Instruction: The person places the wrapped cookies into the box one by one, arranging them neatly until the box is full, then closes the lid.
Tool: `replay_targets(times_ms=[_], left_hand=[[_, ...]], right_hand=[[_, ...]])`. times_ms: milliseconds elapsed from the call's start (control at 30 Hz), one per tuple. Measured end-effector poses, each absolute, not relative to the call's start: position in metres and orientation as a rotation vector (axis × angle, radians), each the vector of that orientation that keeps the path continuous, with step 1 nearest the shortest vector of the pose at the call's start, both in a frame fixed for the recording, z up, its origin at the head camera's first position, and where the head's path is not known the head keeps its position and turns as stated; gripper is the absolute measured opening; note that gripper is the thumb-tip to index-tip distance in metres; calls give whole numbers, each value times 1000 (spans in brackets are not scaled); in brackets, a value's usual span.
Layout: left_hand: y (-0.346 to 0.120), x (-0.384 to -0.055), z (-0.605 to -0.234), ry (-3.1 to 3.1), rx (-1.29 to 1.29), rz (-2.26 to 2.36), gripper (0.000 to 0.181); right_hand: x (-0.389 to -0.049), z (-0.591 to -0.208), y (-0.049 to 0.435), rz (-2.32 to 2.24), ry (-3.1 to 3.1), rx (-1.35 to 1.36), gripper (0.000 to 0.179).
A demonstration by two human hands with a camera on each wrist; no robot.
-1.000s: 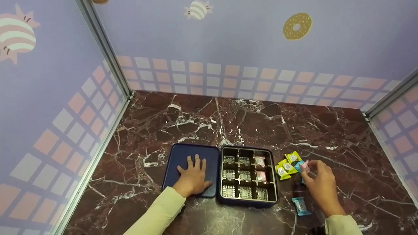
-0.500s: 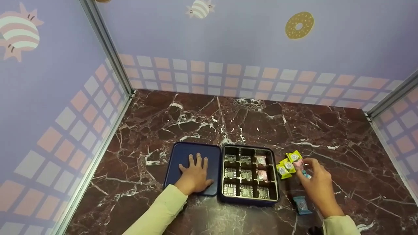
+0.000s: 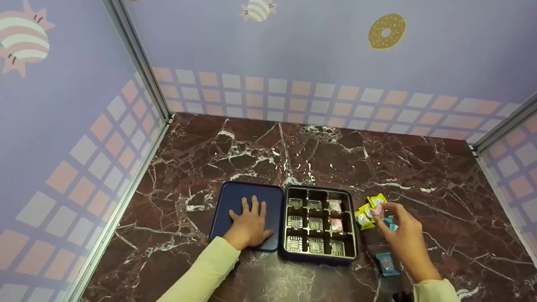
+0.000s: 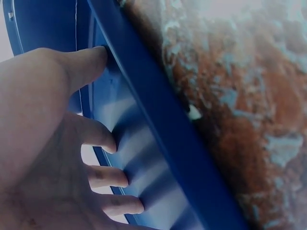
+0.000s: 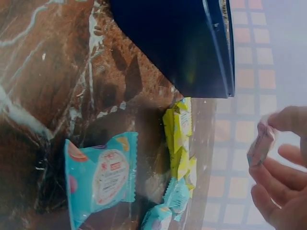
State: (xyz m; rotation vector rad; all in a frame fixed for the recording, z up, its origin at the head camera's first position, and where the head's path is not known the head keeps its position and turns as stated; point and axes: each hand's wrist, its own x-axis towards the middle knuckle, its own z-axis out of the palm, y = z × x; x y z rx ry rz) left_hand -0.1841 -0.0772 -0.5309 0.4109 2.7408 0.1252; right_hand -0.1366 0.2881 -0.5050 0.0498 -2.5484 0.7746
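A pink wrapped candy [image 5: 262, 144] is pinched between the thumb and fingers of my right hand [image 3: 405, 233], held above the yellow candies beside the box. My left hand [image 3: 249, 226] lies spread on the blue lid [image 3: 233, 195], fingertips touching its surface. Right of the lid stands a dark blue box [image 3: 322, 262] with a divided tray of square compartments. Two pink candies sit in its right column, one in the back compartment [image 3: 334, 205] and one in the middle compartment [image 3: 336, 225]. The front right compartment [image 3: 337, 247] shows only its ribbed floor.
Several yellow candies [image 3: 363, 220] lie in a cluster right of the box. Blue candies [image 5: 175, 196] lie partly behind my right hand, and another blue candy [image 3: 387, 264] sits nearer me. Printed panels [image 3: 319, 54] wall the marble table [image 3: 260, 147].
My right hand has lifted the pink candy off the blue ones and carried it left, over the yellow candies. The left hand stays on the lid.
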Motion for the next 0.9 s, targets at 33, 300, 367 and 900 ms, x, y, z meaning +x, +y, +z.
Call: replay_targets(times_ms=[33, 300, 367, 900], left_hand=[[-77, -184, -530, 2743, 411, 113, 86], [-74, -185, -530, 2737, 401, 94, 85], [-74, -185, -530, 2738, 396, 99, 86], [-76, -183, -531, 2752, 390, 130, 87]], right_hand=[[-136, -504, 288, 782, -2557, 72, 36], [-132, -499, 283, 749, -2617, 196, 38], [-130, -499, 281, 743, -2620, 220, 39], [-124, -498, 268, 722, -2583, 421, 47]])
